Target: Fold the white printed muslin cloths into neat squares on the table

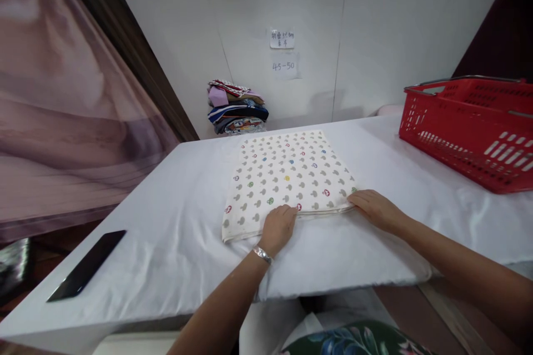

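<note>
A cream cloth [287, 178] printed with small mushrooms lies flat on the white-covered table, folded into several layers that show along its near edge. My left hand [279, 228], with a silver bracelet at the wrist, is closed on the near edge around its middle. The near right corner is pinched by my right hand [372, 208], fingers close together on top. My thumbs are mostly hidden, so how far they reach under the layers does not show.
A red plastic basket [466, 141] stands at the table's right. Behind the far edge rises a pile of folded fabrics [238, 108] by the wall. A black phone-like slab [88, 266] lies near the left edge. Pink curtain [75, 94] hangs at left; paper notes [285, 65] are on the wall.
</note>
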`<action>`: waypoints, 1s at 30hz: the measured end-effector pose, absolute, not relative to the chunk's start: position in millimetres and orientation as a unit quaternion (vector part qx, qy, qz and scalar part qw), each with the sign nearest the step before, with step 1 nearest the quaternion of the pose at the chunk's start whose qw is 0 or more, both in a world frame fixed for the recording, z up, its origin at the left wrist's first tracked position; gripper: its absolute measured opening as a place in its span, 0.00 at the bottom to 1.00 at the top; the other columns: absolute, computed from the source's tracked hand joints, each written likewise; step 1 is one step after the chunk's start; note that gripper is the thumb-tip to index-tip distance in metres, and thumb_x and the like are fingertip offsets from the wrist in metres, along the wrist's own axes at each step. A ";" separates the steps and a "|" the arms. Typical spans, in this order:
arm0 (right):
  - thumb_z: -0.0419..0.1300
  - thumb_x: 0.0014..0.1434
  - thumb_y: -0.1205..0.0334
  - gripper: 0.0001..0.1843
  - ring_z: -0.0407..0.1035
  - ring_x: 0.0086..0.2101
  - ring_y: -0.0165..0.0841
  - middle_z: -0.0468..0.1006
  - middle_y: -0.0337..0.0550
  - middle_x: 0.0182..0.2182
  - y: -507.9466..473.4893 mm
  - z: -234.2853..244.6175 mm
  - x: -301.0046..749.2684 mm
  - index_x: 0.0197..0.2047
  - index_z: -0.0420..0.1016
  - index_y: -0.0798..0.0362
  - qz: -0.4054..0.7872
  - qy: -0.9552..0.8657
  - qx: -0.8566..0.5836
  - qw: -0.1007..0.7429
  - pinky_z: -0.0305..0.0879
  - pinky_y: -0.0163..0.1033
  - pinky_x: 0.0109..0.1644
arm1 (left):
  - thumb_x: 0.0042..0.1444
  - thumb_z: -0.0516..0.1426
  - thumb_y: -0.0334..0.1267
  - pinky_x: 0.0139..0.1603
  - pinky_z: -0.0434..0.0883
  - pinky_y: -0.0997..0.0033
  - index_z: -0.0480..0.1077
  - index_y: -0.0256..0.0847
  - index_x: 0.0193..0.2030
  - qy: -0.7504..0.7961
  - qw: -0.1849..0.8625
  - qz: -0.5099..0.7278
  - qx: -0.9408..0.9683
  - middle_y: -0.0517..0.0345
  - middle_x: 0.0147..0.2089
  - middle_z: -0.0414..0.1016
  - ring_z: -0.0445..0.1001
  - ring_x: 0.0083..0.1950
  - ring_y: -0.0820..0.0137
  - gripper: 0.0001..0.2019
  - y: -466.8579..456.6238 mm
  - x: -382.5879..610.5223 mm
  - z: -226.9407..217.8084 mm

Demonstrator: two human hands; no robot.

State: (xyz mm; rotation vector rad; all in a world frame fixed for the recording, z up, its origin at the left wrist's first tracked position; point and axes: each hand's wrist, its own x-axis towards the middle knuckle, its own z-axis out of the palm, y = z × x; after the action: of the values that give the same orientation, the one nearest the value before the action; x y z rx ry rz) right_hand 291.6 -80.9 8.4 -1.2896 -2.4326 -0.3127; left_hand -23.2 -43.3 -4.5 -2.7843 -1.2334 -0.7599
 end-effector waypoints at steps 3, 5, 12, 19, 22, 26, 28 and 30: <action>0.47 0.61 0.67 0.13 0.70 0.40 0.37 0.76 0.48 0.39 -80.4 7.3 290.0 0.43 0.71 0.54 -0.095 -0.857 -0.469 0.193 0.65 0.46 0.45 | 0.61 0.48 0.34 0.38 0.67 0.70 0.67 0.42 0.42 -0.401 -0.029 -0.263 -0.877 0.58 0.36 0.71 0.69 0.39 0.70 0.09 -42.4 -23.5 -6.4; 0.46 0.62 0.66 0.14 0.69 0.40 0.36 0.76 0.48 0.39 -78.4 8.2 290.8 0.43 0.71 0.53 -0.093 -0.855 -0.466 0.206 0.65 0.45 0.45 | 0.60 0.48 0.34 0.38 0.67 0.71 0.68 0.42 0.41 -0.403 -0.041 -0.269 -0.874 0.58 0.36 0.71 0.69 0.39 0.71 0.08 -42.1 -23.5 -6.7; 0.48 0.60 0.66 0.16 0.69 0.37 0.36 0.74 0.45 0.42 -75.0 21.8 295.0 0.44 0.73 0.46 -0.113 -0.835 -0.520 0.143 0.65 0.39 0.34 | 0.60 0.48 0.34 0.39 0.67 0.69 0.68 0.42 0.41 -0.386 -0.045 -0.272 -0.880 0.57 0.36 0.71 0.68 0.39 0.70 0.08 -42.8 -24.5 -8.7; 0.45 0.60 0.68 0.19 0.70 0.40 0.34 0.73 0.42 0.46 -73.9 10.5 292.8 0.48 0.71 0.48 -0.077 -0.827 -0.525 0.185 0.68 0.38 0.37 | 0.59 0.49 0.33 0.39 0.67 0.67 0.68 0.42 0.41 -0.376 -0.035 -0.277 -0.884 0.57 0.36 0.71 0.69 0.39 0.69 0.08 -42.4 -25.9 -11.8; 0.46 0.59 0.69 0.19 0.68 0.44 0.36 0.74 0.45 0.46 -77.1 7.3 294.5 0.47 0.72 0.49 -0.057 -0.850 -0.494 0.177 0.68 0.39 0.40 | 0.59 0.49 0.33 0.39 0.67 0.67 0.68 0.42 0.41 -0.374 -0.039 -0.277 -0.884 0.57 0.36 0.70 0.68 0.39 0.69 0.08 -42.5 -26.4 -11.7; 0.46 0.59 0.71 0.19 0.67 0.45 0.36 0.73 0.47 0.45 -82.4 11.2 295.7 0.49 0.70 0.50 -0.029 -0.871 -0.465 0.158 0.67 0.40 0.42 | 0.59 0.49 0.33 0.39 0.67 0.67 0.68 0.42 0.41 -0.373 -0.043 -0.275 -0.885 0.57 0.35 0.70 0.68 0.38 0.69 0.08 -42.5 -26.3 -11.0; 0.45 0.59 0.71 0.19 0.67 0.45 0.36 0.73 0.47 0.44 -83.1 12.6 295.8 0.50 0.69 0.51 -0.023 -0.879 -0.453 0.148 0.67 0.40 0.43 | 0.59 0.49 0.33 0.39 0.67 0.68 0.68 0.42 0.41 -0.374 -0.043 -0.277 -0.884 0.57 0.35 0.70 0.68 0.38 0.69 0.08 -42.5 -26.1 -10.9; 0.46 0.59 0.71 0.19 0.67 0.44 0.35 0.74 0.47 0.43 -82.4 12.1 296.4 0.49 0.69 0.51 -0.023 -0.885 -0.442 0.142 0.67 0.41 0.43 | 0.59 0.49 0.33 0.39 0.68 0.67 0.68 0.43 0.41 -0.375 -0.044 -0.279 -0.883 0.57 0.35 0.71 0.69 0.38 0.70 0.08 -42.6 -26.0 -10.8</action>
State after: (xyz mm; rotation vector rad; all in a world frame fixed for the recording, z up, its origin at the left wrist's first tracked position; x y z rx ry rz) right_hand 296.4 -82.4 12.1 -1.2752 -2.5544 -0.0655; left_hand -26.0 -42.6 -10.8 -2.8533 -1.2135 -0.9004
